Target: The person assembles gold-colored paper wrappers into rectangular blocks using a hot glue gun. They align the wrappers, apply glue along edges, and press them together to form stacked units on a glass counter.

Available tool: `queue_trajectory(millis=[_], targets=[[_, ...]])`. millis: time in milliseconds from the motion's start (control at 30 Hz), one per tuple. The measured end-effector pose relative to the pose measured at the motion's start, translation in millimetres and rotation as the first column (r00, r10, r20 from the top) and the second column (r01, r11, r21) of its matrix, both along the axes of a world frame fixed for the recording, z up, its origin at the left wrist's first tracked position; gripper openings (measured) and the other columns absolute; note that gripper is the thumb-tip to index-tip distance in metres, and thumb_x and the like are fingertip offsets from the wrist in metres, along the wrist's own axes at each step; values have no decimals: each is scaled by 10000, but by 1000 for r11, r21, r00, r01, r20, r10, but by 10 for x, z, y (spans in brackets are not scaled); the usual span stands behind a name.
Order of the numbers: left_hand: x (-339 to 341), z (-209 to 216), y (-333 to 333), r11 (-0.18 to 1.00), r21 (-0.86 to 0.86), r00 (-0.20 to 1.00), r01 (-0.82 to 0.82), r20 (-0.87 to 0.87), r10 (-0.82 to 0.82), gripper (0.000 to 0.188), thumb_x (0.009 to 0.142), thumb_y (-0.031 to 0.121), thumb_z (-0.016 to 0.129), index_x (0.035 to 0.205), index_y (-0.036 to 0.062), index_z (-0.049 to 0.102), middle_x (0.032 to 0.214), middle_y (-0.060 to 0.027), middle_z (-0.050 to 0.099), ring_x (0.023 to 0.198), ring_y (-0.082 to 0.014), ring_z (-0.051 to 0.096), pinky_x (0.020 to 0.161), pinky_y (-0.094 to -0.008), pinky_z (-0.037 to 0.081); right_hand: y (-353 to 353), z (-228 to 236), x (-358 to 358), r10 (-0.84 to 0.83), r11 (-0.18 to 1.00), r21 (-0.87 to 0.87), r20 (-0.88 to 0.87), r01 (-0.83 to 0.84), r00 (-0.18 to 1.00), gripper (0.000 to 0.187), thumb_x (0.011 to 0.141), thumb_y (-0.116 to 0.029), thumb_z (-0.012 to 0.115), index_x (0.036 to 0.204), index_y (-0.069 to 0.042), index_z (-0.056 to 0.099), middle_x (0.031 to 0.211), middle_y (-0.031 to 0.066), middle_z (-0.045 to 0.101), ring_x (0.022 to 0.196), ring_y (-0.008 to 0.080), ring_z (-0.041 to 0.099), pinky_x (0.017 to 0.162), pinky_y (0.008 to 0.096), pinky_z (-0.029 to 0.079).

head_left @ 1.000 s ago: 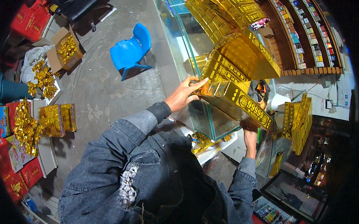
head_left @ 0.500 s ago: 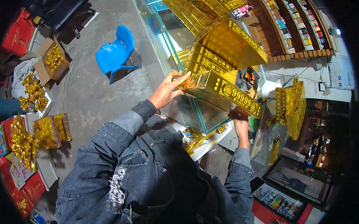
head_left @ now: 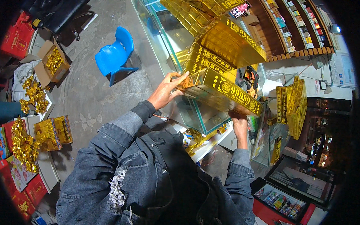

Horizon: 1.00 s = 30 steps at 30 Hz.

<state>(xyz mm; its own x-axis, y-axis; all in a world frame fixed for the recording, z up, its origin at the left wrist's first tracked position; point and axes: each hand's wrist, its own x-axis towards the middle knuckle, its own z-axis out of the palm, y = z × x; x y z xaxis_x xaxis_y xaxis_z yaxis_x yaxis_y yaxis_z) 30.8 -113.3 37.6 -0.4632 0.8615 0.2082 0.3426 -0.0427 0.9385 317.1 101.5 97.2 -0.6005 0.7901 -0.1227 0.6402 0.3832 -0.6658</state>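
A long gold foil box (head_left: 238, 94) with dark panels and gold print is held tilted over the near corner of a glass counter (head_left: 199, 117). My left hand (head_left: 165, 90) grips its left end, thumb and fingers pressed on the edge. Beneath the near right edge is my right hand (head_left: 240, 124), its fingers mostly hidden by the box. Right behind it, a large gold flap or lid (head_left: 234, 41) and a printed gold panel (head_left: 209, 60) slant upward; I cannot tell whether they belong to the same box.
More gold boxes (head_left: 187, 13) are stacked on the counter farther back. Another gold stack (head_left: 297, 108) stands at right. A blue chair (head_left: 114, 56) is on the floor at left, near a carton (head_left: 51, 64) of gold bows and other gold bows (head_left: 24, 146). Shelves (head_left: 286, 25) line the back right.
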Motion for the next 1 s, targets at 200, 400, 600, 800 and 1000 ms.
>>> queue_trajectory(millis=[200,400,600,800,1000], targets=[[4,-1,-5,1000,-17,1000,-4,-17,4,767,805,84,716,1467,251,367,1305,-187,422,1043,-319,562,957,-380,457,12,38,-15,-20,999,43,138,15,990,282,814,-77,601,1066,47,620,991,181,682,920,269,650,831,347,483],[-2,-6,-2,1000,5,1000,-5,-3,5,755,805,94,719,1462,238,377,1290,-185,428,1042,-317,564,942,-382,460,17,-88,6,8,1000,30,-29,-7,1000,251,805,-66,628,1029,46,630,956,173,686,894,249,652,810,342,486],[-13,-36,-3,1000,13,999,-24,-32,24,718,806,103,718,1445,209,407,1255,-185,447,1061,-327,554,946,-389,452,5,-410,43,7,995,102,-103,3,995,248,822,-69,651,1047,27,611,948,153,688,867,248,661,789,354,501],[-32,-68,-9,999,5,995,-41,-87,42,617,818,135,718,1386,154,479,1208,-140,506,1077,-295,562,926,-375,476,-113,-401,19,-18,984,177,-99,35,995,231,823,-88,647,1028,16,635,967,151,690,851,253,650,773,364,497],[-79,-97,-18,1000,26,999,-15,-30,16,558,816,138,722,1337,106,526,1200,-138,525,1075,-283,575,925,-360,497,-122,-363,-30,23,973,232,-110,3,994,239,778,-49,647,1002,32,629,950,210,677,851,356,658,766,402,504]])
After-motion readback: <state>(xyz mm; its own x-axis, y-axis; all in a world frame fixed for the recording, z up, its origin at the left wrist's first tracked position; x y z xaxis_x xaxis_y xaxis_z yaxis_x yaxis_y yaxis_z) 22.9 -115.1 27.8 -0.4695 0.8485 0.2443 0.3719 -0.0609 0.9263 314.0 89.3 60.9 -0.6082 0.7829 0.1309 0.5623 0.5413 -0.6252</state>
